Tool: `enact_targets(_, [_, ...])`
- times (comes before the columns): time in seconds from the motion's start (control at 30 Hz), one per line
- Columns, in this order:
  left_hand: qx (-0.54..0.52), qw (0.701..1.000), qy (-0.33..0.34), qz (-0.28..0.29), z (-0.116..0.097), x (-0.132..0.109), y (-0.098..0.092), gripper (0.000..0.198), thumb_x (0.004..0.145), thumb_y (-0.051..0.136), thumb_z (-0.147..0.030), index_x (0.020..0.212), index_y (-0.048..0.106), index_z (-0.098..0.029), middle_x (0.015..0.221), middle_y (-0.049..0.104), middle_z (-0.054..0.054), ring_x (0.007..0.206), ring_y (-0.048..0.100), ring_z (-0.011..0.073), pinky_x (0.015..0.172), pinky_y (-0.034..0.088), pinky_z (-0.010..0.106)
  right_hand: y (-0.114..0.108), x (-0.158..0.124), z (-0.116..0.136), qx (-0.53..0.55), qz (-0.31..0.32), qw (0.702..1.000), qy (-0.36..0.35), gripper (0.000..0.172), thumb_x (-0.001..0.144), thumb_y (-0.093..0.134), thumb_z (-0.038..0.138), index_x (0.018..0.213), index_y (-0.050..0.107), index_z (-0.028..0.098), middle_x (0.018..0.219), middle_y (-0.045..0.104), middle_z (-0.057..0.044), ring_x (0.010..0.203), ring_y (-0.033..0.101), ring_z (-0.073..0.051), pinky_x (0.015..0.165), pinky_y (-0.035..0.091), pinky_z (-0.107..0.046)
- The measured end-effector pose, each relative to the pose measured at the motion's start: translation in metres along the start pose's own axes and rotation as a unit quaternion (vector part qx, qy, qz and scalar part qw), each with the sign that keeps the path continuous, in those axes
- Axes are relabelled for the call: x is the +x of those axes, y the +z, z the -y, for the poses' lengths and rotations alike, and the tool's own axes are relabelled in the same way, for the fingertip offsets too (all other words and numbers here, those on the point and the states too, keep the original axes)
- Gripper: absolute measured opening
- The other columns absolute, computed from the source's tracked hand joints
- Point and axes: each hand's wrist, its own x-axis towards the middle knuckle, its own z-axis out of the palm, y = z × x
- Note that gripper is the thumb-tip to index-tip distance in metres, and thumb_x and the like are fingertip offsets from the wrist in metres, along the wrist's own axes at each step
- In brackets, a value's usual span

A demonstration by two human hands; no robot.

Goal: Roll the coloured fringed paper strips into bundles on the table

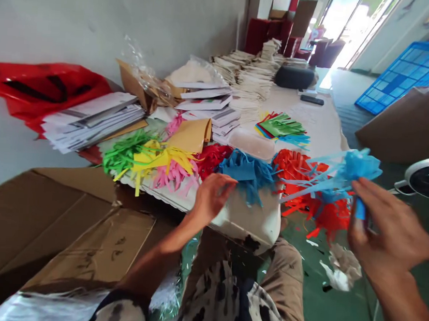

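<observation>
My right hand (391, 234) is out at the right, off the table edge, with its fingers closed around the short blue stem of a light-blue fringed paper tassel (359, 167). The tassel's loose strips stream out leftward and are blurred. My left hand (212, 196) is at the near table edge, its fingers half curled with a gap to the thumb and nothing visible between them. Just beyond it lies a darker blue pile of fringed paper (250, 170). Orange-red fringed paper (294, 165) sits to the right of that pile, and crimson fringe (215, 155) to its left.
Green (122, 155), yellow (164, 157) and pink (173, 175) fringes lie at the table's left. Behind them are stacked booklets (210, 104) and a red bag (48, 87). Cardboard boxes (50, 223) stand at lower left. A fan (427, 178) and blue crate (405, 75) are at right.
</observation>
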Motion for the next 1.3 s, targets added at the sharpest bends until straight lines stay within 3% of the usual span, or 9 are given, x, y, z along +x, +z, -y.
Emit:
enact_targets(0.13, [0.229,0.972,-0.027,-0.050,0.055,0.039,-0.037,0.024,0.103,0.057,-0.027,0.117,0.075,-0.017,0.118,0.076,0.012,0.111,0.064,0.0292,0.103,0.045,0.045,0.032,-0.026,-0.020,0.003,0.191,0.982,-0.005,0.054,0.098,0.054,0.021,0.148,0.059,0.039,0.146,0.067,-0.013,0.122,0.071,-0.034,0.100,0.054,-0.050])
enact_targets(0.3, [0.352,0.935,-0.024,0.033,0.088,0.042,-0.042,0.021,0.101,0.060,-0.024,0.112,0.077,-0.021,0.114,0.075,0.011,0.110,0.060,0.0324,0.092,0.042,0.047,0.052,-0.026,-0.016,-0.120,0.241,0.963,-0.020,0.046,0.085,0.064,0.020,0.127,0.073,0.034,0.134,0.075,-0.011,0.112,0.070,-0.039,0.087,0.050,-0.056])
enact_targets(0.5, [0.275,0.961,0.000,0.017,0.078,0.032,-0.027,0.028,0.104,0.051,-0.017,0.117,0.075,-0.020,0.121,0.073,0.015,0.111,0.061,0.0325,0.092,0.040,0.049,0.108,0.037,0.075,0.062,0.170,0.979,-0.091,0.029,0.099,0.056,0.022,0.120,0.076,0.027,0.120,0.079,-0.008,0.099,0.070,-0.029,0.088,0.051,-0.045])
enact_targets(0.67, [0.163,0.985,0.021,0.053,0.081,0.040,-0.034,0.016,0.097,0.062,-0.016,0.095,0.077,-0.022,0.101,0.076,0.008,0.103,0.065,0.0255,0.095,0.046,0.042,0.195,0.083,0.168,0.099,0.297,0.941,-0.129,0.040,0.102,0.049,0.020,0.139,0.065,0.017,0.142,0.069,-0.013,0.118,0.060,-0.030,0.094,0.044,-0.044])
enact_targets(0.77, [0.102,0.993,0.016,0.062,0.090,0.035,-0.050,0.018,0.095,0.060,-0.013,0.092,0.076,-0.021,0.095,0.077,0.006,0.093,0.069,0.0198,0.088,0.052,0.034,0.226,0.090,0.190,0.077,0.348,0.928,-0.112,0.026,0.097,0.054,0.013,0.112,0.076,0.013,0.113,0.078,-0.016,0.107,0.062,-0.030,0.088,0.041,-0.041])
enact_targets(0.83, [0.052,0.998,-0.024,0.026,0.094,0.031,-0.062,0.019,0.097,0.058,-0.018,0.097,0.077,-0.021,0.101,0.078,0.006,0.095,0.070,0.0187,0.086,0.053,0.031,0.234,0.086,0.190,0.071,0.346,0.931,-0.090,0.024,0.098,0.054,0.012,0.102,0.078,0.014,0.104,0.080,-0.016,0.101,0.064,-0.028,0.086,0.040,-0.040])
enact_targets(0.97, [-0.064,0.980,-0.169,-0.089,0.098,0.034,-0.079,0.029,0.099,0.058,-0.039,0.095,0.077,-0.018,0.099,0.078,0.007,0.092,0.070,0.0198,0.082,0.053,0.031,0.233,0.068,0.179,0.052,0.307,0.950,-0.024,0.038,0.109,0.040,0.020,0.131,0.072,0.018,0.134,0.075,-0.012,0.110,0.067,-0.025,0.091,0.041,-0.039])
enact_targets(1.13, [-0.164,0.944,-0.287,0.021,0.092,0.057,-0.073,0.060,0.087,0.066,-0.071,0.061,0.064,-0.017,0.057,0.060,0.002,0.050,0.053,0.0135,0.049,0.039,0.026,0.233,0.048,0.184,0.068,0.222,0.972,-0.026,0.035,0.108,0.047,0.020,0.133,0.072,0.022,0.137,0.074,-0.006,0.107,0.071,-0.023,0.087,0.045,-0.038])
enact_targets(1.3, [-0.206,0.912,-0.351,0.062,0.083,0.078,-0.072,0.056,0.064,0.089,-0.065,0.061,0.062,-0.016,0.048,0.048,-0.004,0.044,0.042,0.0086,0.045,0.031,0.022,0.233,0.038,0.201,0.082,0.167,0.980,-0.065,0.032,0.107,0.053,0.024,0.131,0.073,0.020,0.134,0.075,-0.008,0.100,0.072,-0.023,0.082,0.046,-0.039])
